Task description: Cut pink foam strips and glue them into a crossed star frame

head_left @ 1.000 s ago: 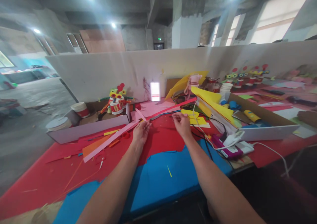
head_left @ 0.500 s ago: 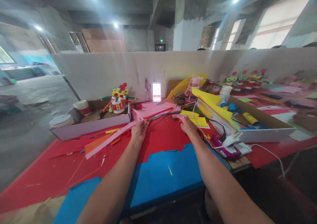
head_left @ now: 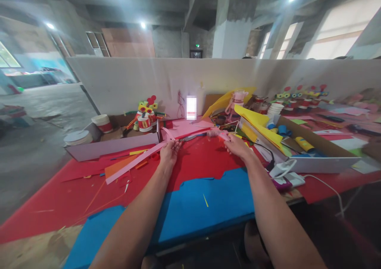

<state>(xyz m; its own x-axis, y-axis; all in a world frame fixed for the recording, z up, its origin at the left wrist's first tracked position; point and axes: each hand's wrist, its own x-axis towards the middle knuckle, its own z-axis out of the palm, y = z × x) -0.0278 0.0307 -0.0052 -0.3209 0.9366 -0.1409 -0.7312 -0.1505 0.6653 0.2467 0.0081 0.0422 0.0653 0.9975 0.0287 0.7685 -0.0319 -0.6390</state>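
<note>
In the head view my left hand pinches a long pink paper strip; one end slants down to the left over orange paper. Close to those fingertips, a grey metal blade, apparently of scissors, points right; its handle cannot be made out. My right hand is closed around a pink tool that looks like a glue gun, its blurred front facing left towards my left hand. Between the hands lies red sheet, with pink sheets behind it.
Blue sheets cover the near edge. A box with a paper-cup figure stands left; a box of coloured rolls stands right. A purple-and-white power strip and cables lie beside my right forearm. A white partition runs behind.
My right hand has shifted right, away from my left hand, and turned with the pink tool. My left hand keeps its hold on the strip. The view has shifted slightly.
</note>
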